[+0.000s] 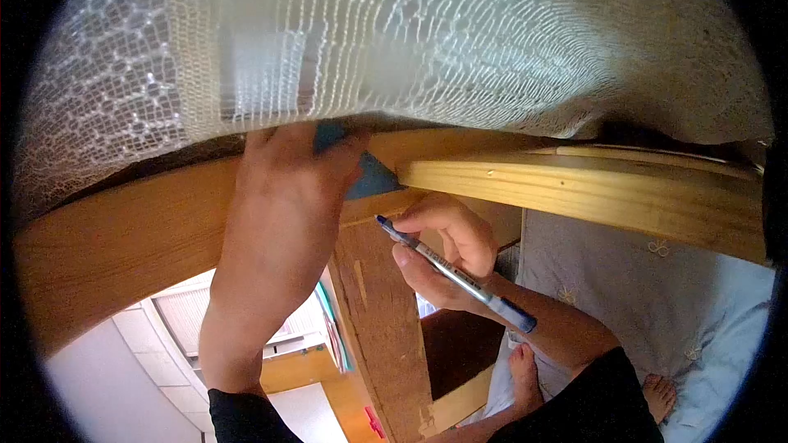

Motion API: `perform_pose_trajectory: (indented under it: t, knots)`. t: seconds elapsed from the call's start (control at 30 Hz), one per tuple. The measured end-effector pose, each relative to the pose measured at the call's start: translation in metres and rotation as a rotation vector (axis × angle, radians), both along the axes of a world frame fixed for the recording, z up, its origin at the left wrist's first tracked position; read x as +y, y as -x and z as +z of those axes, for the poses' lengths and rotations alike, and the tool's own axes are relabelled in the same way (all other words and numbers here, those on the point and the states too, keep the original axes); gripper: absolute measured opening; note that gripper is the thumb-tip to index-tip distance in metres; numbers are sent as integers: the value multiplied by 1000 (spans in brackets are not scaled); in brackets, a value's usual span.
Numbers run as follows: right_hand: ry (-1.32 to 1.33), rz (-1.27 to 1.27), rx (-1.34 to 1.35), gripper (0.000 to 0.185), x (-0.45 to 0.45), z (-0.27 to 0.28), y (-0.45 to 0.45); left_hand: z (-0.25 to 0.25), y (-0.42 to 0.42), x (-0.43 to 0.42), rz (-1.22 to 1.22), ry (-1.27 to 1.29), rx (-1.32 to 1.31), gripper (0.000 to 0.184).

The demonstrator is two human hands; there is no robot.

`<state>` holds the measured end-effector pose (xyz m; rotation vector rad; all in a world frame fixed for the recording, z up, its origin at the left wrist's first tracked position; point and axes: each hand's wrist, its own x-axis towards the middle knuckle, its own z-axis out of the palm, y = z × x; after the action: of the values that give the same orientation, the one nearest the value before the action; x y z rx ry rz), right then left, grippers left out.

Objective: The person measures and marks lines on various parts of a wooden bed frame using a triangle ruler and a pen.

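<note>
My left hand [291,166] reaches up to the wooden rail [131,217], its fingertips hidden under the edge of a white lace cloth [492,41]. Beside its thumb and fingers shows a blue piece [369,179], which it seems to touch; whether it grips it I cannot tell. Lower and to the right, my right hand [450,248] holds a silver and blue pen [455,275] between thumb and fingers. The pen's blue tip points up and left, close to the corner where the rails meet.
A pale wooden beam [574,189] runs right from the corner. Below it stands a brown wooden post [377,312]. Grey bedding [607,279] with bare feet [525,369] on it lies at the lower right. A shelf with papers [308,402] is at the lower left.
</note>
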<state>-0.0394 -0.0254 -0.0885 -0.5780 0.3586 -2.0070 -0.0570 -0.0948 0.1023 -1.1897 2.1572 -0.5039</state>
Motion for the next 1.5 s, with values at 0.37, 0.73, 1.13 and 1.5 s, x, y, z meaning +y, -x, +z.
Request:
perform_pose_trajectory:
  t: [0.37, 0.73, 1.13, 1.5]
  knots:
    - [-31, -174, 149, 27, -8, 7, 3, -3, -2, 3, -14, 15, -27, 32]
    - [-21, -181, 154, 33, -11, 7, 5, -3, 2, 2, 29, 30, -35, 32]
    - [-55, -163, 159, 32, -11, 10, 11, -2, 2, -1, -50, -2, -7, 29]
    - [-73, -167, 160, 30, -10, 10, 8, -4, 5, 1, 23, 44, -8, 35]
